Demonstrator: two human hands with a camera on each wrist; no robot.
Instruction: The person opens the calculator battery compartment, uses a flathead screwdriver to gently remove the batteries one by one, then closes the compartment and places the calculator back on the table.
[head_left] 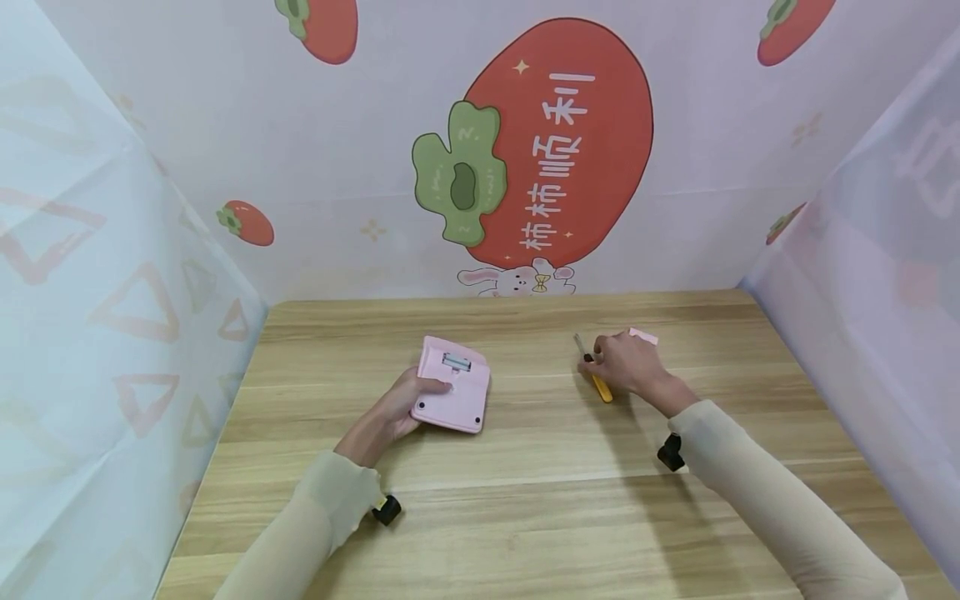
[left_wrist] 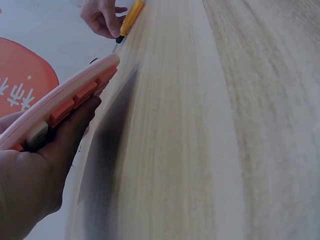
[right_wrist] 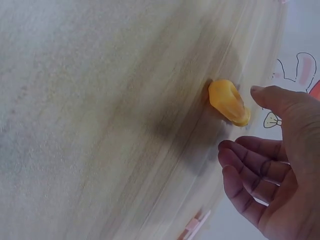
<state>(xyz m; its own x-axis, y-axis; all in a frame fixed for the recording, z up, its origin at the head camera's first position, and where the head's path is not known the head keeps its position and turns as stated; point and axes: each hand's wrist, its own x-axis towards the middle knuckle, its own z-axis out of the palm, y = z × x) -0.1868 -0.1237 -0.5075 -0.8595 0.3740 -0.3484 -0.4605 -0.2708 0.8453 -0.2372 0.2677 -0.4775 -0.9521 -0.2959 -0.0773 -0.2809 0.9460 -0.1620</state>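
Observation:
A pink calculator is gripped in my left hand, back side up, thumb across the back. A battery shows in its uncovered slot. In the left wrist view, the calculator's keys face down toward the fingers. My right hand is at a screwdriver with a yellow handle and dark collar, lying on the table. In the right wrist view, thumb and loosely bent fingers stand apart beside the yellow handle. Whether a fingertip touches the collar is hard to tell.
A small pink piece, partly covered by the right hand, lies on the wooden table just beyond it. Behind the table's far edge hangs a backdrop printed with persimmons. Pale sheets flank both sides.

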